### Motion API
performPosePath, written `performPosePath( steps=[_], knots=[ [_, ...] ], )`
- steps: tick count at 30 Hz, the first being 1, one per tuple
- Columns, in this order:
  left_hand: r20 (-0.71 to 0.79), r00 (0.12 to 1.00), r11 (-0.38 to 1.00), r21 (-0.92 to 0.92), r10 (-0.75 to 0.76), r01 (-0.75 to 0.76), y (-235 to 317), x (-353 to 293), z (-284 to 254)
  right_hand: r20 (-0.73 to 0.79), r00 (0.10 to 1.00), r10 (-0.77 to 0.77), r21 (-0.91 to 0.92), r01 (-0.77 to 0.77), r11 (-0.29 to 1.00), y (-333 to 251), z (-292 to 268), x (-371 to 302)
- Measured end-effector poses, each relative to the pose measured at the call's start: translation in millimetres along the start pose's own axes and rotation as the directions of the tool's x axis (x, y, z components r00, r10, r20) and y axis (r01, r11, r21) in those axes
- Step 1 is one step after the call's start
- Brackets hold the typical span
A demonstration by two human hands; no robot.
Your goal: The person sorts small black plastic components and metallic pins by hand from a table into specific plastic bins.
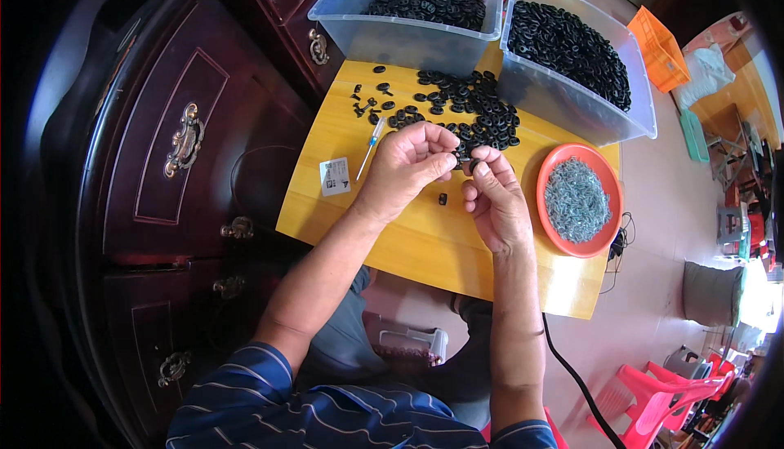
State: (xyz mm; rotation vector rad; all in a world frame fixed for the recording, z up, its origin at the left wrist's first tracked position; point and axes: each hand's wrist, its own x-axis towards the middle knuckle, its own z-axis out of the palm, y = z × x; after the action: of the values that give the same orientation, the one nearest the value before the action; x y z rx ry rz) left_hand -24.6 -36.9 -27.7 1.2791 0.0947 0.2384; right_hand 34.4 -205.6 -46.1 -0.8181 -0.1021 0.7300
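Both my hands meet over the table's middle, fingertips almost touching. My right hand (pixel 500 204) is closed in a pinch on a small black ring-shaped part (pixel 474 166). Thumb and fingers of my left hand (pixel 411 162) are pressed together close beside it; what they hold, if anything, is too small to make out. Just beyond the hands lies a spread of similar black parts (pixel 494 114). A single black piece (pixel 443 199) rests nearer me. To the left are a thin screwdriver (pixel 371 148) with a blue and clear handle and a white printed label (pixel 335 176).
Two clear plastic bins (pixel 408 37) (pixel 572 98) full of black parts stand at the table's (pixel 392 245) far side. On the right sits an orange-red bowl (pixel 549 233) of small silvery metal pieces (pixel 576 196). Dark wooden drawers (pixel 175 212) flank the left; a pink chair (pixel 645 392) stands at lower right.
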Motion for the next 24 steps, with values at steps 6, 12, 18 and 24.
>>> performPosePath(
  steps=[6,12,18,24],
  knots=[
    [-0.022,0.999,0.998,-0.063,-0.026,0.024,2,0,-1,-0.029,1.000,-0.009,0.027,0.009,1.000,-4,3,-2],
    [-0.021,1.000,0.997,-0.070,-0.017,0.015,1,1,-1,-0.064,0.997,-0.047,0.014,0.048,0.999,1,-2,2],
    [-0.027,0.999,0.998,-0.066,-0.019,0.018,2,0,0,-0.023,0.998,-0.052,0.064,0.054,0.996,2,0,2],
    [-0.020,1.000,0.998,-0.055,-0.014,0.013,3,1,-2,-0.061,0.993,-0.101,-0.222,0.085,0.971,6,4,4]
  ],
)
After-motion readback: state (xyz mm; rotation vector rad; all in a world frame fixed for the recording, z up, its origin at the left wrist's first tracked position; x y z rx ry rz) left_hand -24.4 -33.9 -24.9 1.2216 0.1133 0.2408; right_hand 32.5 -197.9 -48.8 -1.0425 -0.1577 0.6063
